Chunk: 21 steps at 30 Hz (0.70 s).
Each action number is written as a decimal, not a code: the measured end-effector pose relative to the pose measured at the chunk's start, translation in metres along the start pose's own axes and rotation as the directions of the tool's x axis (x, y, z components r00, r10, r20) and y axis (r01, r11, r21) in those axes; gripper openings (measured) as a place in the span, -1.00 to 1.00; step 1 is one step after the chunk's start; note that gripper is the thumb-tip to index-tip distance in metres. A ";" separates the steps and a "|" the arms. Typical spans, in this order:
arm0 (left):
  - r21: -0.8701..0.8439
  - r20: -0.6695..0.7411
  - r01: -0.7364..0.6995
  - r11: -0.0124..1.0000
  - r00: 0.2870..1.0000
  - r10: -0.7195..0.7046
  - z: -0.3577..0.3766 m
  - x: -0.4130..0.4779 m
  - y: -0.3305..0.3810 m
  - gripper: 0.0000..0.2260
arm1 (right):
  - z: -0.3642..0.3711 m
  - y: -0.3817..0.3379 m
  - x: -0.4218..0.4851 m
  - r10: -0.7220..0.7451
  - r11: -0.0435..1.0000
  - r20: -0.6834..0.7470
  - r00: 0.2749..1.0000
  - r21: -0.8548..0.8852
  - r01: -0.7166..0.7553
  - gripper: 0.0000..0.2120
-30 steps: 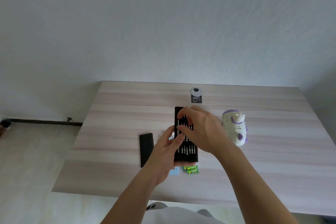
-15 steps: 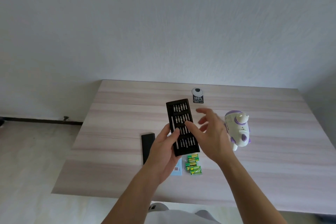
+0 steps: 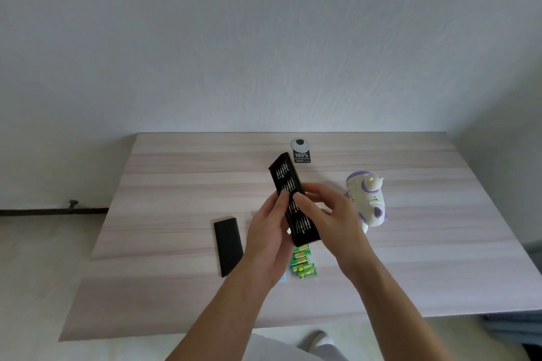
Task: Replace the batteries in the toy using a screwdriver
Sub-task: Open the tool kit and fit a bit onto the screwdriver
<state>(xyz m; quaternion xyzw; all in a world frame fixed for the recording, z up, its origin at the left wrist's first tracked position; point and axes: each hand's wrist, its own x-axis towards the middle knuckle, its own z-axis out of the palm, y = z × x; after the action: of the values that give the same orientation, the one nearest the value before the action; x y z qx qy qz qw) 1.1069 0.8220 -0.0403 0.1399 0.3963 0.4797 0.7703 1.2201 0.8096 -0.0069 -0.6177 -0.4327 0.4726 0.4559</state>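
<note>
Lifted and tilted since before, bit tray [image 3: 289,199] gripped by left hand [image 3: 268,240], right hand [image 3: 330,220] pinching at bits; toy [image 3: 366,202] at 3 o'clock unopened, batteries [image 3: 303,265] waiting at 6.

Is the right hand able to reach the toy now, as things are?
Probably yes. The toy stands on the table just right of the right hand, with nothing between them. But that hand is at the bit case, which the left hand holds.
</note>
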 end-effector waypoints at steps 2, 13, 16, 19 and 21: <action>-0.002 0.021 0.006 1.000 1.000 -0.006 0.001 0.000 -0.001 -0.66 | -0.001 0.000 -0.003 0.032 0.998 0.050 0.998 0.057 -0.034 -0.79; -0.010 0.135 0.110 0.994 0.985 -0.108 -0.005 0.002 0.002 -0.65 | -0.007 -0.002 -0.006 0.096 0.991 0.063 0.993 0.091 -0.101 -0.51; -0.051 0.145 0.140 0.989 0.981 -0.131 -0.004 0.002 0.001 -0.72 | -0.007 -0.003 -0.007 0.100 0.993 0.034 0.994 0.051 -0.102 -0.50; -0.059 0.148 0.154 0.986 0.978 -0.144 -0.002 0.001 0.000 -0.73 | -0.007 -0.005 -0.007 0.106 0.994 0.010 0.994 0.036 -0.106 -0.55; -0.063 0.153 0.162 0.985 0.977 -0.151 0.001 0.000 -0.001 -0.73 | -0.008 -0.005 -0.007 0.102 0.994 0.006 0.995 0.031 -0.103 -0.56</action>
<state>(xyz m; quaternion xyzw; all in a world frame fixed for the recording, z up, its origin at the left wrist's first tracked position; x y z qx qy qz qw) 1.1080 0.8213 -0.0404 0.1144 0.3297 0.4203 0.8376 1.2265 0.8023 0.0007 -0.6310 -0.3939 0.5033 0.4398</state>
